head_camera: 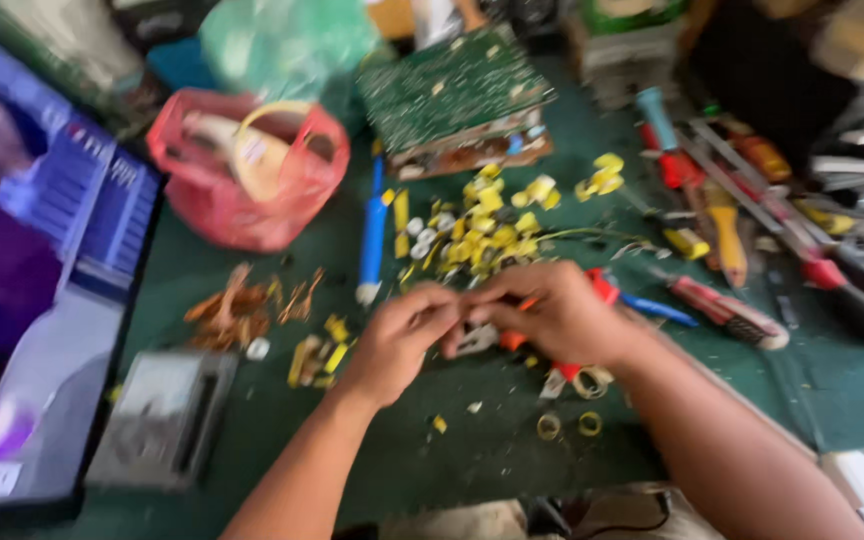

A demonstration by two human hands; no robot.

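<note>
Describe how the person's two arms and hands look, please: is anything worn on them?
Both forearms are bare as far as the view shows: no sleeves, no gloves. The left hand and the right hand show no ring, and neither wrist shows a watch or a band, though the picture is blurred, so small items could be missed. No marks or bandages can be made out.

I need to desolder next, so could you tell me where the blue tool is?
The blue tool lies on the green mat, between the red bag and the yellow pieces.
</note>
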